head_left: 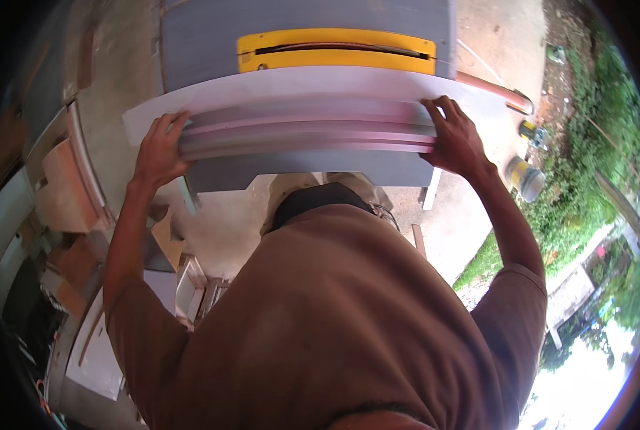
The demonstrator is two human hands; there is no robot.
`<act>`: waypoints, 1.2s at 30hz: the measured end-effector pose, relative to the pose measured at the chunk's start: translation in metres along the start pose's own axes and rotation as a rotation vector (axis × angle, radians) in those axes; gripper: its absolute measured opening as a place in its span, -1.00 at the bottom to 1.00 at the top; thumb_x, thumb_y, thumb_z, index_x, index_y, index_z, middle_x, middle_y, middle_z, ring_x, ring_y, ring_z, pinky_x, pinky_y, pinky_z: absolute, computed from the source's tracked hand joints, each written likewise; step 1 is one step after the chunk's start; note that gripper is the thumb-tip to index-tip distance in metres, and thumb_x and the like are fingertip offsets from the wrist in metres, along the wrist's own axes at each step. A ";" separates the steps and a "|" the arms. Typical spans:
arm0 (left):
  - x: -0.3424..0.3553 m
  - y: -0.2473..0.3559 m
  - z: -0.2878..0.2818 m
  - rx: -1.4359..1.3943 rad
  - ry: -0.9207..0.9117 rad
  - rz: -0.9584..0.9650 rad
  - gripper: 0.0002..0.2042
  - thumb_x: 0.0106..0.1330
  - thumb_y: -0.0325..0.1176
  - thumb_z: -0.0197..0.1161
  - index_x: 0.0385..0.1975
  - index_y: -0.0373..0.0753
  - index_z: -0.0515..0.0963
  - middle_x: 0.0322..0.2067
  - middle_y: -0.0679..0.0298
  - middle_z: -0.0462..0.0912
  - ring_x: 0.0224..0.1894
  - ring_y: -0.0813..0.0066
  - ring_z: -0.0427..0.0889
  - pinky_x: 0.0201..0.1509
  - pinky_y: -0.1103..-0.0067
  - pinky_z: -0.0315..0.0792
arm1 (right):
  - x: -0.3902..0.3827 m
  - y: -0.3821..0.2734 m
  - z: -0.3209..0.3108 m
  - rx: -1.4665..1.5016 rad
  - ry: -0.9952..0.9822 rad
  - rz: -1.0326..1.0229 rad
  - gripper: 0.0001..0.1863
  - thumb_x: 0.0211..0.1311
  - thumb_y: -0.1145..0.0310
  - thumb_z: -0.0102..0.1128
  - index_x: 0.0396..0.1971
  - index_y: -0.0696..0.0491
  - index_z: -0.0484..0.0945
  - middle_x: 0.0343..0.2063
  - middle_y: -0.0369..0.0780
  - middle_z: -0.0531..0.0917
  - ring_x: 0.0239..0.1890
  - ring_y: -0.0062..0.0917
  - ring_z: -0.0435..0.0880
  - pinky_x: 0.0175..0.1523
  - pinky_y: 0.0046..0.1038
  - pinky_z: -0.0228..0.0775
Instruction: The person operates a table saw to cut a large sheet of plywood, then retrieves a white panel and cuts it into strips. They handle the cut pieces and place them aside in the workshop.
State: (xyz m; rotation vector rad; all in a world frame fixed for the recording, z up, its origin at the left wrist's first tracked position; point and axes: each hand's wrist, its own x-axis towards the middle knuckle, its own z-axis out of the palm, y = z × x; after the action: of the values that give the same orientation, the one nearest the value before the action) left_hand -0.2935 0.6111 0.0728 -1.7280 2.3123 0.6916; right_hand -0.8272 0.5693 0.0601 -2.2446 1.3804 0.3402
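Observation:
Between my hands lies a long, ridged grey-pink rail (306,129), blurred lengthwise by motion. My left hand (164,152) grips its left end, fingers bent over the far edge. At the other end, my right hand (457,136) is closed around the rail with its fingers curled over the top. Under and beyond the rail is a long white board (291,82), wider than the grey table (313,168) that carries it. Just past the board, a yellow slotted plate (334,36) is set in the tabletop. The undersides of the rail's ends are hidden by my hands.
Boards and wooden pieces (73,183) are stacked at the left. A brown-orange bar (495,92) sticks out past the table's right side. On the ground at the right stand a yellow-grey bucket-like container (526,178) and a smaller tool-like object (532,134), beside green plants.

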 end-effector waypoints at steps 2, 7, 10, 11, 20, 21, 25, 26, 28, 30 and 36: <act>0.000 -0.002 0.005 -0.012 -0.005 -0.014 -0.05 -0.25 -0.39 0.59 0.33 -0.21 0.33 0.17 0.06 0.43 0.22 0.01 0.42 0.30 0.26 0.38 | -0.011 0.003 -0.008 0.108 -0.015 0.012 -0.08 -0.08 0.11 0.55 0.31 0.08 0.33 0.20 -0.06 0.41 0.30 -0.14 0.38 0.35 -0.18 0.38; -0.029 -0.010 0.003 -0.097 0.137 -0.139 0.00 -0.10 -0.15 0.59 0.43 -0.14 0.22 0.32 0.07 0.30 0.33 0.02 0.31 0.42 0.28 0.22 | -0.040 0.059 -0.006 0.528 0.270 0.282 -0.23 0.22 -0.05 0.35 0.32 0.08 0.37 0.24 -0.03 0.46 0.32 -0.18 0.43 0.39 -0.19 0.28; -0.046 -0.043 0.019 -0.361 0.208 -0.262 -0.12 0.11 -0.01 0.48 0.44 -0.11 0.23 0.35 0.10 0.29 0.35 0.10 0.30 0.43 0.32 0.17 | -0.053 0.085 0.015 0.844 0.313 0.466 -0.36 0.50 -0.12 -0.06 0.27 0.11 0.43 0.11 -0.08 0.60 0.19 -0.32 0.55 0.29 -0.22 0.36; -0.044 -0.054 0.027 -0.480 0.225 -0.294 -0.18 0.19 0.02 0.43 0.44 -0.09 0.24 0.35 0.11 0.30 0.35 0.12 0.31 0.43 0.34 0.16 | -0.055 0.087 0.026 0.927 0.268 0.489 -0.32 0.52 -0.18 -0.20 0.26 0.11 0.44 0.07 -0.09 0.63 0.16 -0.35 0.56 0.25 -0.26 0.38; -0.054 -0.067 0.072 -1.165 0.481 -0.683 -0.20 0.45 0.35 -0.20 0.33 -0.31 0.35 0.20 0.09 0.49 0.25 0.24 0.43 0.40 0.35 0.16 | -0.059 0.062 0.063 1.298 0.452 0.677 -0.09 0.40 -0.39 -0.24 0.07 0.26 0.58 -0.08 -0.02 0.68 0.02 -0.30 0.63 0.15 -0.28 0.44; -0.059 -0.069 0.079 -1.228 0.535 -0.771 -0.21 0.44 0.36 -0.20 0.30 -0.28 0.38 0.18 0.11 0.50 0.23 0.25 0.44 0.38 0.34 0.18 | -0.062 0.067 0.078 1.294 0.441 0.747 -0.06 0.36 -0.44 -0.25 0.01 0.26 0.61 -0.13 -0.02 0.70 -0.03 -0.29 0.66 0.11 -0.31 0.46; -0.072 -0.071 0.111 -1.470 0.610 -1.016 -0.26 0.39 0.41 -0.14 0.22 -0.14 0.44 0.10 0.16 0.55 0.16 0.28 0.48 0.30 0.31 0.24 | -0.062 0.054 0.104 1.151 0.364 0.860 -0.05 0.33 -0.46 -0.22 -0.19 0.29 0.64 -0.22 0.07 0.70 -0.12 -0.18 0.67 0.02 -0.21 0.44; -0.077 -0.069 0.116 -1.523 0.597 -1.052 -0.27 0.37 0.42 -0.11 0.20 -0.11 0.45 0.08 0.17 0.56 0.14 0.29 0.49 0.28 0.31 0.25 | -0.059 0.051 0.100 1.093 0.351 0.864 -0.06 0.33 -0.46 -0.22 -0.25 0.29 0.63 -0.26 0.09 0.69 -0.15 -0.15 0.66 0.00 -0.19 0.42; -0.080 -0.075 0.113 -1.516 0.490 -0.989 -0.28 0.34 0.42 -0.05 0.24 -0.04 0.42 0.11 0.21 0.54 0.15 0.31 0.47 0.26 0.31 0.26 | -0.058 0.042 0.082 0.983 0.321 0.888 -0.07 0.33 -0.45 -0.21 -0.36 0.30 0.61 -0.34 0.15 0.66 -0.20 -0.09 0.66 -0.03 -0.15 0.40; -0.075 -0.081 0.107 -1.521 0.406 -0.992 -0.29 0.33 0.41 -0.01 0.26 -0.03 0.41 0.14 0.24 0.52 0.15 0.33 0.47 0.24 0.31 0.27 | -0.054 0.041 0.083 0.947 0.380 0.903 -0.09 0.33 -0.43 -0.19 -0.45 0.30 0.57 -0.41 0.18 0.63 -0.26 -0.03 0.64 -0.06 -0.13 0.38; -0.083 -0.099 0.120 -1.525 0.421 -1.031 -0.38 0.36 0.33 0.03 0.25 0.05 0.42 0.10 0.32 0.56 0.14 0.39 0.48 0.21 0.38 0.26 | -0.051 0.037 0.096 1.077 0.440 0.865 -0.06 0.30 -0.45 -0.17 -0.13 0.33 0.56 -0.26 0.16 0.61 -0.10 -0.07 0.59 0.10 -0.23 0.32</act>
State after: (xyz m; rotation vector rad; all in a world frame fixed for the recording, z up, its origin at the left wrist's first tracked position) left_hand -0.1906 0.7158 -0.0249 -3.2698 0.2618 2.0940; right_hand -0.8799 0.6446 -0.0087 -0.7997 2.0219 -0.5616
